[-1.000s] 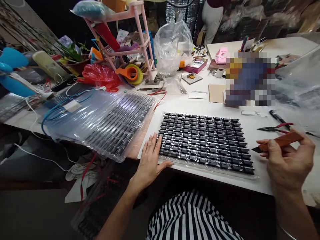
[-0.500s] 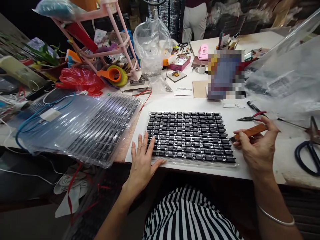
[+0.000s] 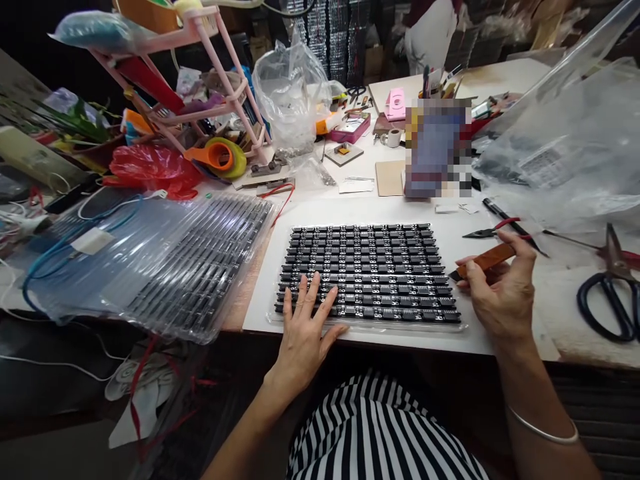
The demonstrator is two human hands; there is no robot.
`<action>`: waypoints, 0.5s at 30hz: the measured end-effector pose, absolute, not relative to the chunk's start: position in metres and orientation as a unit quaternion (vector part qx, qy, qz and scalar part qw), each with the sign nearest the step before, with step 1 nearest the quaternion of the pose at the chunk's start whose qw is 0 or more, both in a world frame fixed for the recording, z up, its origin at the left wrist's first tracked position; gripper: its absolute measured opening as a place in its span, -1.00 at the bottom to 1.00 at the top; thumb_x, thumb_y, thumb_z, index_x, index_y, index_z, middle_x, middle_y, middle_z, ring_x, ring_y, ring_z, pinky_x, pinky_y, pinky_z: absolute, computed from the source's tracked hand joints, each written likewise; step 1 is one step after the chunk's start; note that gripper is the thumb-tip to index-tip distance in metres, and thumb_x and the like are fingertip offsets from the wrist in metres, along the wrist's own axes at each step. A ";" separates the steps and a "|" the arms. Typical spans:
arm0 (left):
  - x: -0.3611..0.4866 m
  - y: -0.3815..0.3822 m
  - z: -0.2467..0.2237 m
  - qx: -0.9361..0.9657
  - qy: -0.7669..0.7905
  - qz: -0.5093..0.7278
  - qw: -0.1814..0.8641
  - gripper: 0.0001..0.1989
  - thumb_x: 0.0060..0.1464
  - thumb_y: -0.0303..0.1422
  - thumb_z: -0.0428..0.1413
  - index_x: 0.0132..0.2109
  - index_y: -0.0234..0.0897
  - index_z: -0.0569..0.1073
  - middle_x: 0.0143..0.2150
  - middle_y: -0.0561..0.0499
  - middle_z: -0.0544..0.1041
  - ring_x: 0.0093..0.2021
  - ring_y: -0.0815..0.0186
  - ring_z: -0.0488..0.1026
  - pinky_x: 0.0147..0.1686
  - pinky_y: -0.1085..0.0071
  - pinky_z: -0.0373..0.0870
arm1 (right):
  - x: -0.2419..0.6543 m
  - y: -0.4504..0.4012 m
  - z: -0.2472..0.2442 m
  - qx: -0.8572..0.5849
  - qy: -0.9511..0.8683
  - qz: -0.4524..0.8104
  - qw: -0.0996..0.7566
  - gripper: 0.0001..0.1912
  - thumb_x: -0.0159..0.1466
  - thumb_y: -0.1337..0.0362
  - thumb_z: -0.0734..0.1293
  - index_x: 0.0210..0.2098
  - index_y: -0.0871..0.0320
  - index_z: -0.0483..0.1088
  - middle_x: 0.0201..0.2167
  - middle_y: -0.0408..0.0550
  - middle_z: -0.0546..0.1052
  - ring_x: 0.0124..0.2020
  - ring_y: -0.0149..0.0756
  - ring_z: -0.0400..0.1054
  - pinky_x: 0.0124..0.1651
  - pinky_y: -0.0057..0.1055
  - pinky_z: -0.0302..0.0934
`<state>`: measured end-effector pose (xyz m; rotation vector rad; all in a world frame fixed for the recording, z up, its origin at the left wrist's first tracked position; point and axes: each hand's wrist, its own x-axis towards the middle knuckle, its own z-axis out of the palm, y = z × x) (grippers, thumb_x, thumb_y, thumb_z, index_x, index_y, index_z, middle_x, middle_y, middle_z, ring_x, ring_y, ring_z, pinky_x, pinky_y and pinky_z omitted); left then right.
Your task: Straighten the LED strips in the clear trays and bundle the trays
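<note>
In front of me a clear plastic tray [image 3: 367, 327] holds rows of small black circuit boards [image 3: 370, 270]. My left hand [image 3: 306, 333] rests on the tray's lower left part, fingers spread over the nearest rows and thumb by the front rim. At the right edge of the tray, my right hand [image 3: 503, 293] grips a flat brown-handled tool [image 3: 487, 260]. Its short dark tip points left, close to the ends of the rows; whether it touches them I cannot tell. Behind that hand lie red-handled pliers [image 3: 485, 233].
Plastic-covered trays [image 3: 200, 267] with similar boards lie on the left, a blue cable [image 3: 50, 260] across them. Scissors [image 3: 607, 300] rest at the right. A pink rack [image 3: 220, 60], a tape dispenser [image 3: 220, 157] and clear bags [image 3: 565, 160] stand behind. One person [image 3: 433, 33] is in the background.
My left hand has moved right, from the tray's left edge onto the lower rows of boards. My right hand keeps its hold on the brown-handled tool. The whole view has shifted slightly.
</note>
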<state>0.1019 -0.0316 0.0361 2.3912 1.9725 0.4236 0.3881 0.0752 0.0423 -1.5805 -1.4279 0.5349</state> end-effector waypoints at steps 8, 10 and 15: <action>0.110 -0.028 0.032 0.776 0.615 0.141 -0.023 -0.47 0.20 -0.22 0.00 0.27 -0.29 0.18 0.36 -0.24 0.06 0.38 -0.01 -0.11 0.24 -0.15 -0.08 | 0.387 0.075 0.043 -0.642 -0.583 0.207 0.452 -0.35 0.22 0.19 0.30 0.25 0.09 0.04 -0.32 -0.02 0.53 -0.42 -0.25 0.44 -0.37 -0.30 0.43; 0.112 -0.028 0.032 0.780 0.609 0.143 -0.030 -0.47 0.21 -0.24 0.00 0.27 -0.30 0.16 0.35 -0.23 0.08 0.38 0.00 -0.10 0.25 -0.14 -0.10 | 0.387 0.075 0.043 -0.643 -0.585 0.206 0.450 -0.35 0.22 0.18 0.30 0.25 0.09 0.04 -0.31 -0.01 0.53 -0.39 -0.22 0.45 -0.36 -0.29 0.44; 0.117 -0.027 0.031 0.787 0.599 0.143 -0.042 -0.47 0.22 -0.29 -0.01 0.29 -0.31 0.13 0.34 -0.19 0.12 0.38 0.01 -0.10 0.27 -0.11 -0.17 | 0.387 0.075 0.046 -0.646 -0.587 0.202 0.445 -0.37 0.22 0.19 0.29 0.24 0.06 0.06 -0.33 -0.01 0.53 -0.44 -0.22 0.44 -0.38 -0.27 0.42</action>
